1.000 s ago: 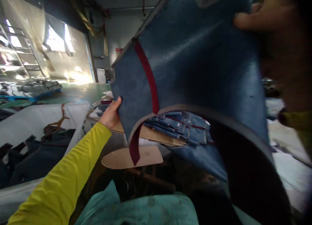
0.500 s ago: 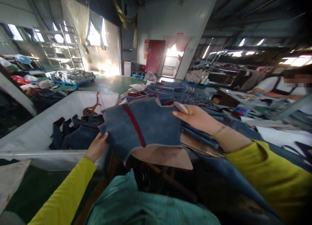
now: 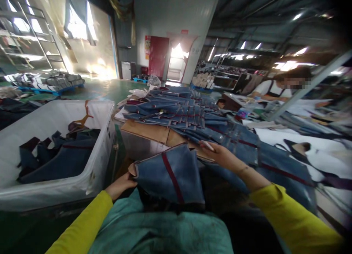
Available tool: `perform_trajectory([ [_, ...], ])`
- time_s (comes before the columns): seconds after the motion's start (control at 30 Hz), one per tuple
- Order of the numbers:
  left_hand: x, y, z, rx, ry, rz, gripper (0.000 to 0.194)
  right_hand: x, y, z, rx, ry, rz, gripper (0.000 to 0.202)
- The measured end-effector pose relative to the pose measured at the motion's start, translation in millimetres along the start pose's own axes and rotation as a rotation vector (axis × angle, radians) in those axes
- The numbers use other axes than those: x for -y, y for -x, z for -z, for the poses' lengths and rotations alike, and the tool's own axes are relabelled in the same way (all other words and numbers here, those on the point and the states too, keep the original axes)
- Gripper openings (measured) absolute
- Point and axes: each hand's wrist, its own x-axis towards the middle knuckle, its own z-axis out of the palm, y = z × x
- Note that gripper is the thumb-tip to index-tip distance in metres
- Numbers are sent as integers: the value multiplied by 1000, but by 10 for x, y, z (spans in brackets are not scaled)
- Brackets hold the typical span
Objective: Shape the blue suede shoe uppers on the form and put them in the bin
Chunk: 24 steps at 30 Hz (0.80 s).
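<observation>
A blue piece with a dark red stripe [image 3: 170, 175] hangs in front of my lap. My left hand [image 3: 122, 184] is closed on its left edge, where a tan underside folds over. Just above the piece's upper right corner is my right hand [image 3: 220, 155], its fingers closed on a small pale object [image 3: 207, 146]; whether it also touches the piece is unclear. Beyond it, many similar blue pieces [image 3: 176, 111] lie in overlapping layers, partly on brown cardboard [image 3: 145, 132].
A white bin [image 3: 96, 166] at the left holds more blue pieces [image 3: 68, 160]. A slanted metal post [image 3: 310, 87] crosses the right side. Behind it a person [image 3: 272, 89] leans over a work surface. Black and white pieces lie at the right.
The blue piece has come down and closer to my lap, turning and folding at its left edge. Both hands have lowered, and the view has swung right.
</observation>
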Motion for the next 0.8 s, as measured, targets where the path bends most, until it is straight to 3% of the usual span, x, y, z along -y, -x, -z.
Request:
perform_trajectory([
  [0.07, 1, 0, 13, -36, -10, 10, 59, -46, -37, -95, -67, -32, 16, 43],
  [0.2, -90, -11, 42, -254, -29, 36, 56, -157, -163, -406, -74, -16, 31, 35],
  [0.33, -407, -57, 70, -509, -148, -145, 42, -255, -135, -661, -66, -13, 28, 30],
  [0.43, -701, -83, -2, -533, -364, -303, 37, -275, 99, -717, -73, -12, 59, 30],
  [0.57, -897, -133, -414, -371, -735, -469, 27, -279, 627, -872, -156, -21, 74, 28],
  [0.7, -832, -263, -1096, -113, -1004, -651, 29, -267, 1025, -1177, -249, -68, -8, 39],
  [0.8, -745, -399, -1561, -17, -1204, -701, 33, -248, 1126, -1322, -294, -88, -50, 48],
])
